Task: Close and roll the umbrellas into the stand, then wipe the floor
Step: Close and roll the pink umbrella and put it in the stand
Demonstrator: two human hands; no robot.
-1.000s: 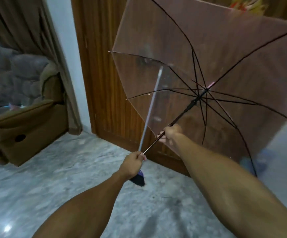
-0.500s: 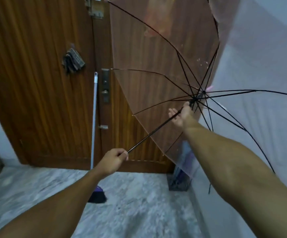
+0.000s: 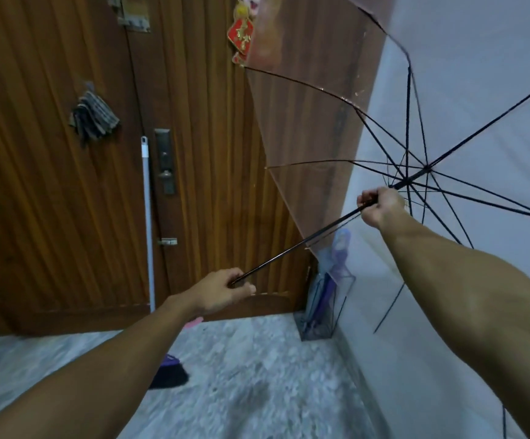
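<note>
A clear pinkish umbrella with black ribs is spread open in front of me, its canopy toward the door and right wall. My left hand grips the lower end of its black shaft. My right hand is closed around the shaft just below the runner, where the ribs meet. A clear umbrella stand sits on the floor in the corner between door and wall, with a purple umbrella inside it.
A wooden door fills the view ahead, with a lock, a hanging cloth and a red ornament. A white-handled broom leans on it, its dark purple head on the marble floor. White wall at right.
My view has swung right, from the sofa side to the door and corner. The umbrella now tilts further right, and my right hand has closed on the shaft near the runner.
</note>
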